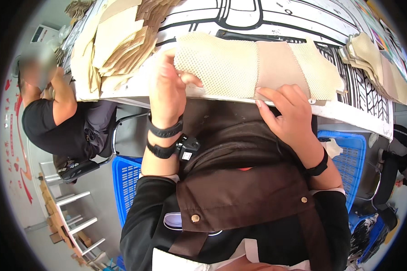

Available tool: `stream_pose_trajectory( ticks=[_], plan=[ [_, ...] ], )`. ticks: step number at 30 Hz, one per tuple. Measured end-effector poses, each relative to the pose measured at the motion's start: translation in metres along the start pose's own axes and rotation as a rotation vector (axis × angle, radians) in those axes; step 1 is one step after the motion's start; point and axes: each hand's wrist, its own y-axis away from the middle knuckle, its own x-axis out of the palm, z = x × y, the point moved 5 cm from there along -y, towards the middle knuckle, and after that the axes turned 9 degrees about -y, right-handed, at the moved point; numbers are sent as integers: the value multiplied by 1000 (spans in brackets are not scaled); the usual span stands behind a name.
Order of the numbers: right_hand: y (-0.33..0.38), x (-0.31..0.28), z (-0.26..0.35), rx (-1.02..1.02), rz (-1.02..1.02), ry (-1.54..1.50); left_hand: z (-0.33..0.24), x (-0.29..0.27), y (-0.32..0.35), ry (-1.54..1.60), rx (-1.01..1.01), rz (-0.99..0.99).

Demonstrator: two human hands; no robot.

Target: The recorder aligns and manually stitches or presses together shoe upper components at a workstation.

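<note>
While flat — right hand (288, 113) on fabric panel (257, 67)

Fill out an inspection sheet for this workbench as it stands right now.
Surface: white table with bold black line drawings.
Job's things: cream mesh-and-tan fabric piece lying at the table's near edge.
Clutter: stack of beige cut pieces at left; smaller pile at right.
Grippers: left hand grips the piece's left end; right hand presses its lower edge, fingers flat.
Cables: nothing seen.
Surroundings: blue plastic crates under the table; a seated person in black at left; a white rack on the floor.
</note>
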Motion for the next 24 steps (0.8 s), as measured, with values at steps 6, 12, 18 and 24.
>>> stream_pose_trajectory(
  ticks=[6, 12, 18, 24],
  plan=[
    [0, -1, 2, -17, -8, -3, 4, 16, 17, -703, -10, 191],
    [2, -2, 5, -21, 89, 15, 3, 27, 10, -915, -87, 266],
    [1, 2, 6, -56, 144, 98, 7, 20, 11, -659, -126, 243],
    [1, 3, 6, -14, 189, 121, 7, 17, 10, -620, -138, 274]
  ],
)
